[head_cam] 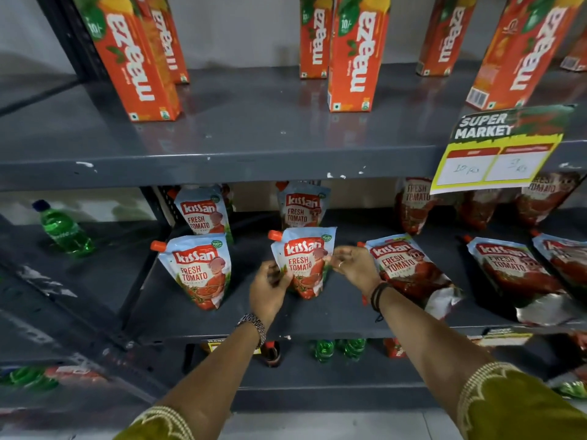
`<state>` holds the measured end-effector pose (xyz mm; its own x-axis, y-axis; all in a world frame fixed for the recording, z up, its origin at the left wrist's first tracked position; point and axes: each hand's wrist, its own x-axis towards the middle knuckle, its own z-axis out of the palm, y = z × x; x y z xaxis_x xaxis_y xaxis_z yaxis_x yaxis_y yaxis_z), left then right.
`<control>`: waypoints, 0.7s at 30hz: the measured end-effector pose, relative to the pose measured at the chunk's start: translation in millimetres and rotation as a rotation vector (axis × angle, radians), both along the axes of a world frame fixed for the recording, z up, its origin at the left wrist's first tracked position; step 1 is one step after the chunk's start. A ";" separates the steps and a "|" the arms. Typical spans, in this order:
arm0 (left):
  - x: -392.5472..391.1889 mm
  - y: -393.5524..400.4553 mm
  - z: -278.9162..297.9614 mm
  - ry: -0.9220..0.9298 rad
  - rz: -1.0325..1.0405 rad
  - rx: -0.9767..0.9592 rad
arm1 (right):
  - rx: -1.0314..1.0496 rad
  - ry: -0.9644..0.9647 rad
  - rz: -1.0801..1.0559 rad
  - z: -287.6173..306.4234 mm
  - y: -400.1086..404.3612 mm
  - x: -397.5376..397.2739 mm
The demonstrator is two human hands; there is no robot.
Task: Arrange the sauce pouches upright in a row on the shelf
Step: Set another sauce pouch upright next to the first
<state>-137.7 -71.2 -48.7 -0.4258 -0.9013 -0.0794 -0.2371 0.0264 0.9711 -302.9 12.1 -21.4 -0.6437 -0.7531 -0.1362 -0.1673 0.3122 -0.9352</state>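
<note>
Centre pouch (303,263) upright mid-frame on shelf (317,322) — your left hand (270,289) and right hand (352,265) pinch its side edges. Soft, floppy, bottom-heavy — grip sides low, not spout.

One head-worn wide-angle view. It looks forward and down, close to the middle shelf (317,322), both forearms reaching in from below.
</note>
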 end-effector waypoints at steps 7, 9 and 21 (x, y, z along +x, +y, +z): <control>-27.8 65.9 -28.7 0.016 0.129 0.380 | 0.109 0.416 -0.190 24.3 62.3 -87.7; -54.3 92.3 -24.1 0.076 0.077 0.488 | 0.262 0.449 -0.220 18.2 80.6 -119.0; -193.8 145.8 4.0 0.066 0.035 0.462 | 0.113 -0.337 -0.118 -16.5 130.4 -178.1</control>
<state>-331.5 74.6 -44.7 -0.4137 -0.7916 -0.4498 -0.1675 -0.4194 0.8922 -481.0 142.6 -38.0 -0.6299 -0.6447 -0.4331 0.1870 0.4153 -0.8903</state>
